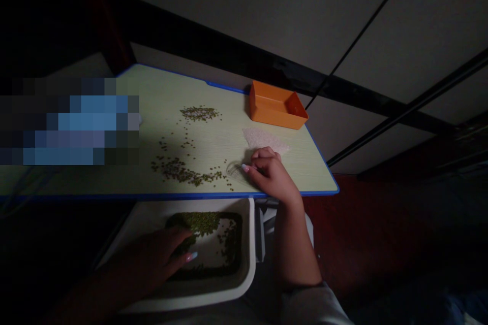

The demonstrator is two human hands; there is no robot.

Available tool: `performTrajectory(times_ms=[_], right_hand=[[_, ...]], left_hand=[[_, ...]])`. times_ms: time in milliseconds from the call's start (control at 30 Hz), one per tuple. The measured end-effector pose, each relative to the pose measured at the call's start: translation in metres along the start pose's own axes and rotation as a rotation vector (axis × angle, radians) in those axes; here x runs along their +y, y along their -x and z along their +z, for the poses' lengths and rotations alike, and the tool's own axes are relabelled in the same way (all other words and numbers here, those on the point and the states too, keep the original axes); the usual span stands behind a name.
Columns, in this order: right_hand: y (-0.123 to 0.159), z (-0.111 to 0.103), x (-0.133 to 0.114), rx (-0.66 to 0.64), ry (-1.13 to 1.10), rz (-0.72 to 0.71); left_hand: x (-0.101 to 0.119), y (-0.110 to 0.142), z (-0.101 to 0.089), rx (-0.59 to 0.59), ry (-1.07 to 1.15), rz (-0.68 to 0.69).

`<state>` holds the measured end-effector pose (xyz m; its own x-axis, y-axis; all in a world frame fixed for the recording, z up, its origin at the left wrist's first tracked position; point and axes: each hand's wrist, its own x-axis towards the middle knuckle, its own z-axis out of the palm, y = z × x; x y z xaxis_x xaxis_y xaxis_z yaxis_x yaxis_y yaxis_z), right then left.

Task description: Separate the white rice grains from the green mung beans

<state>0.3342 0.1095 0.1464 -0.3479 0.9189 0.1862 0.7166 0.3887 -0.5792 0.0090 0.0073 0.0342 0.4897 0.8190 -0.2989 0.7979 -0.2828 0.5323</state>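
Note:
My left hand (168, 251) reaches into a white plastic basin (251, 249), thumb and fingers apart. Its fingertips touch the small green beans (202, 222) gathered at the basin's far side; part of the hand is in shadow. On the table, my right hand (269, 170) is closed around a clear, curved plastic piece (237, 170), whose full shape I cannot make out. Left of it lies a loose spread of green beans (183, 172). Just beyond the knuckles sits a patch of pale, rice-like grains (263, 138).
The pale table (152, 86) has a blue edge, and the basin sits below its near side. An orange open box (282, 121) stands at the far right corner. Another bean pile (200, 112) lies farther back. A person's blue sleeve (87, 122), blurred into blocks, is at the left.

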Motion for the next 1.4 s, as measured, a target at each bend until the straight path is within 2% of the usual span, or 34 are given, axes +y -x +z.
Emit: performTrajectory(times_ms=[233, 667, 867, 1400], right_hand=[[0.000, 0.001, -0.003, -0.004, -0.006, -0.012], [-0.009, 0.000, -0.003, -0.062, 0.022, -0.045], [-0.015, -0.001, -0.007, -0.096, 0.036, -0.044], [-0.009, -0.003, -0.001, -0.086, 0.025, -0.069]], left_hand=[[0.004, -0.003, -0.004, -0.054, -0.037, -0.023], [0.001, -0.001, 0.001, 0.011, 0.021, -0.004], [0.005, 0.000, 0.000, -0.001, 0.008, -0.017], [0.003, 0.000, 0.001, 0.008, 0.024, -0.011]])
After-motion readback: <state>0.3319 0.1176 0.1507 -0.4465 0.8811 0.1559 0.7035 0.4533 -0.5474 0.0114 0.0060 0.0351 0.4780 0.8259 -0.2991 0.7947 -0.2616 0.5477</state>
